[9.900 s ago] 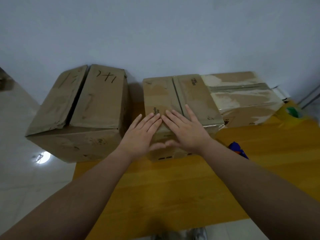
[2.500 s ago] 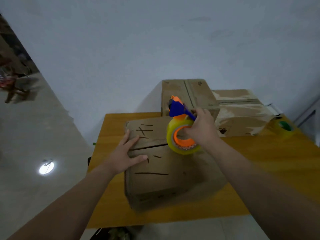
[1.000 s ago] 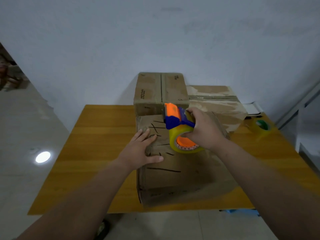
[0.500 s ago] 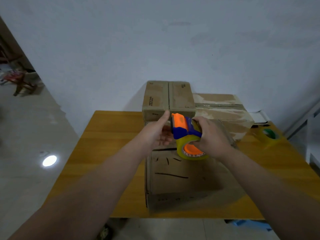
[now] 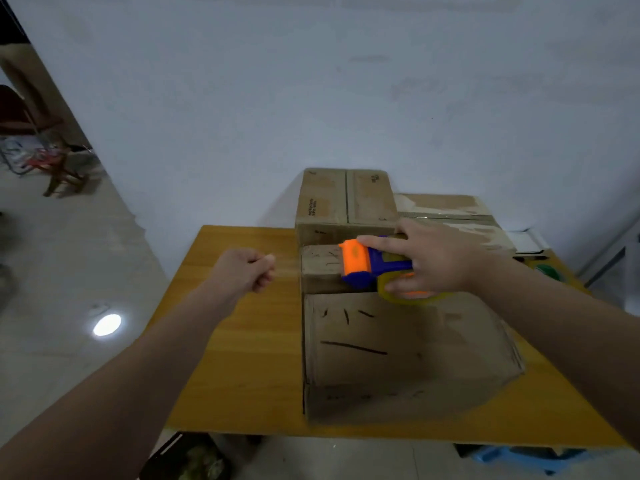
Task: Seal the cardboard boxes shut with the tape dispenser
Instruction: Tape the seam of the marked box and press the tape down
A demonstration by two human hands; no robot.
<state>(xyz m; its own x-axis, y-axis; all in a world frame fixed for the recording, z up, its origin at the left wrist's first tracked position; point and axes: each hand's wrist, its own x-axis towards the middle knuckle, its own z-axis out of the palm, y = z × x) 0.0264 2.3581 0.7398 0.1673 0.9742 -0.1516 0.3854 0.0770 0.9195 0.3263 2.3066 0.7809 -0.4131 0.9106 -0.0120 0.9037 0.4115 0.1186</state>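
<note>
Head view: right hand grips tape dispenser at box seam; left hand, centre-left, pinches tape end (faint); slack could twist strand, seal crooked

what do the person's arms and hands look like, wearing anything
Left forearm and right forearm are bare, no sleeves in view. Left hand and right hand wear no gloves; no watch, bracelet or ring shows, though the picture is a little blurred.

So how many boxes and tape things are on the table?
Cardboard boxes: 3 (front box, back box, taped box)
Tape dispenser: 1
Green tape roll: 1
Total: 5
</note>
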